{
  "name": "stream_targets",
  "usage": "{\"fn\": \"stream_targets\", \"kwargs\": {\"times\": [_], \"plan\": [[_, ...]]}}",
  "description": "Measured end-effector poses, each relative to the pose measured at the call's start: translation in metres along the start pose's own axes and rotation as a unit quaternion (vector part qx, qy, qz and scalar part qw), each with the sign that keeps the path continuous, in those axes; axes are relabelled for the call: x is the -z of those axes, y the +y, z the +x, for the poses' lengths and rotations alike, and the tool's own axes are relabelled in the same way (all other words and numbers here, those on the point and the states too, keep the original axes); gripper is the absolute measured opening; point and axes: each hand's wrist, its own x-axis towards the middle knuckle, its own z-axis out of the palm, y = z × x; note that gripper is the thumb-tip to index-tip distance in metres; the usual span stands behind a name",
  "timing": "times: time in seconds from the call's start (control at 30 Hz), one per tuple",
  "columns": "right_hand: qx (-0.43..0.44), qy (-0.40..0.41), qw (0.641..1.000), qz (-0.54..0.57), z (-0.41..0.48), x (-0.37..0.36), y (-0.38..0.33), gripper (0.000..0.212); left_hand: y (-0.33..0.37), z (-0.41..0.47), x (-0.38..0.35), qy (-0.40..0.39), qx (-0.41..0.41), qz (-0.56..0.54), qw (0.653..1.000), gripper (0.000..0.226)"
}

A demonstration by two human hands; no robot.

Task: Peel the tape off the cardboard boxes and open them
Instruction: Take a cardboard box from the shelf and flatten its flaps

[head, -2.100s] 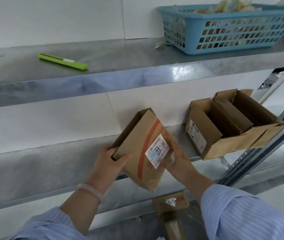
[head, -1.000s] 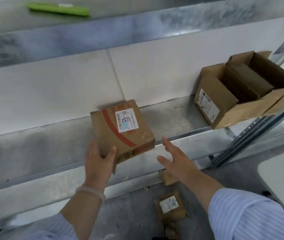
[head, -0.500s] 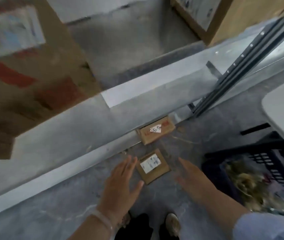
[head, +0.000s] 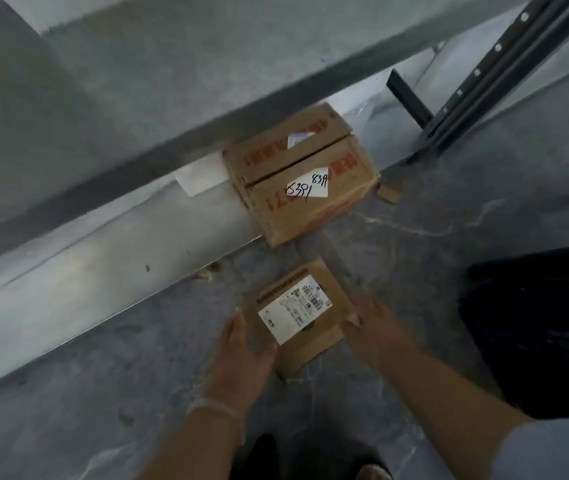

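A small cardboard box [head: 314, 344] with a white barcode label lies flat on the grey floor. My left hand [head: 241, 355] touches its left side with the thumb against the edge, and my right hand [head: 376, 327] touches its right corner. Both hands are on the box's sides, fingers spread, and the box rests on the floor. A larger cardboard box [head: 310, 206] with red print and a white label with handwritten numbers sits on the floor behind it, half under the bottom shelf.
The metal bottom shelf edge [head: 96, 244] runs diagonally across the left. A dark slotted upright [head: 480, 77] stands at the upper right. A dark basket [head: 539, 327] sits on the floor to the right. My shoes show at the bottom edge.
I set the red-striped box on the shelf, let go, and looked down at the floor. Both hands have dropped to the small labelled box and now touch its sides.
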Motion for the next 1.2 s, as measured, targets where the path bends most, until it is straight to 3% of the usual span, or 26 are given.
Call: {"fn": "stream_targets", "kwargs": {"times": [0.2,0.37,0.53,0.63,0.67,0.97,1.2], "plan": [[-0.012,-0.063,0.998,0.007,0.05,-0.038,0.018,0.072,-0.03,0.037,-0.036,-0.097,0.058,-0.038,0.993,0.076],[-0.054,0.008,0.984,0.172,0.013,-0.03,0.02,0.054,-0.021,0.013,-0.023,-0.045,0.064,-0.095,0.992,0.086],[-0.029,0.054,0.971,0.231,-0.083,0.021,0.012,0.058,0.05,-0.084,0.016,0.001,0.007,-0.035,0.999,0.093],[0.005,0.082,0.961,0.265,-0.153,0.069,-0.004,0.024,0.101,-0.149,0.045,0.022,-0.033,-0.038,0.998,0.093],[0.017,0.089,0.957,0.277,-0.177,0.087,-0.011,0.022,0.119,-0.171,0.055,0.025,-0.039,-0.042,0.998,0.093],[0.041,0.07,0.943,0.324,-0.389,0.227,-0.053,0.078,0.264,-0.379,0.148,0.06,-0.137,-0.023,0.989,0.097],[0.167,0.143,0.937,0.27,-0.506,0.324,-0.101,0.08,0.351,-0.486,0.224,0.135,-0.22,-0.044,0.965,0.089]]}}
